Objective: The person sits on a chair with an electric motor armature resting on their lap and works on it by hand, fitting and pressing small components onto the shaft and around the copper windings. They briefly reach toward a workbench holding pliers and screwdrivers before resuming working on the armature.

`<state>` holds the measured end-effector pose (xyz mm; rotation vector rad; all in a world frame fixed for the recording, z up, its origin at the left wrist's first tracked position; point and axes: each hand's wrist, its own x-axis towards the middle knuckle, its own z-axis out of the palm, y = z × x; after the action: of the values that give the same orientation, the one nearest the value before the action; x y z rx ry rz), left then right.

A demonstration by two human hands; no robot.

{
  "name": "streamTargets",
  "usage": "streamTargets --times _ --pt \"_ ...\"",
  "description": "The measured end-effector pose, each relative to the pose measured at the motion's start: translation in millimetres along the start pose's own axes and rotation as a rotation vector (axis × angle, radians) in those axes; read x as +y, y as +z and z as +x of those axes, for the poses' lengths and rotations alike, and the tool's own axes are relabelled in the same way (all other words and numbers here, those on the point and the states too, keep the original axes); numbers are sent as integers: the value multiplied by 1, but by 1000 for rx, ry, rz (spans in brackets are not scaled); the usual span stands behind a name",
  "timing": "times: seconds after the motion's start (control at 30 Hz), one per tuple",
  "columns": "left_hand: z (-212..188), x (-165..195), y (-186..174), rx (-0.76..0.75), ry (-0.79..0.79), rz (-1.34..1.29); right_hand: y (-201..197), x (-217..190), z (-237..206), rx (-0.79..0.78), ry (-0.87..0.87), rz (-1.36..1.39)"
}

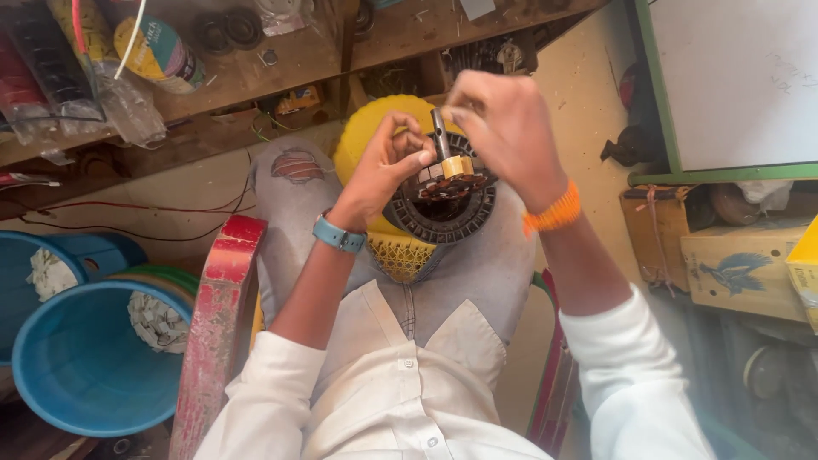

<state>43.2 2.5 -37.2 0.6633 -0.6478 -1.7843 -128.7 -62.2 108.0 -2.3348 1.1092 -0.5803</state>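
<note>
A round dark stator ring (443, 217) with copper coils rests on a yellow plastic stool (379, 128) between my knees. From its middle a metal shaft (439, 128) with a brass collar (457, 166) sticks up. My left hand (388, 166), with a blue watch at the wrist, pinches at the coils beside the shaft. Above the ring, my right hand (507, 128), with an orange thread band at the wrist, closes its fingers near the shaft's top. Whether the fingers grip the shaft is hidden.
Blue plastic tubs (81, 358) holding pale scraps stand at the left beside a red wooden chair arm (217, 315). A wooden shelf (298, 60) with tape rolls and bags runs across the top. Cardboard boxes (741, 268) and a green-framed board (733, 85) are at the right.
</note>
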Motion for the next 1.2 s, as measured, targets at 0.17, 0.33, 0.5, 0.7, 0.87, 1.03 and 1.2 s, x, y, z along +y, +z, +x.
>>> streamTargets --times 0.17,0.33,0.5,0.7,0.87,1.03,1.2 --pt "7 1 -11 -151 284 430 5 -61 -71 133 146 -4" --pt "-5 -1 -2 -184 287 472 36 -70 -125 248 373 26" --pt "-9 -1 17 -219 255 504 59 -56 -167 389 519 246" --pt "-9 -4 27 -276 329 560 72 -27 -208 424 597 445" --pt "-24 6 35 -211 87 521 74 3 -236 443 677 359" --pt "-61 -8 73 37 404 886 38 39 -245 603 694 504" --pt "-70 -41 97 385 463 1031 6 28 -217 576 602 447"
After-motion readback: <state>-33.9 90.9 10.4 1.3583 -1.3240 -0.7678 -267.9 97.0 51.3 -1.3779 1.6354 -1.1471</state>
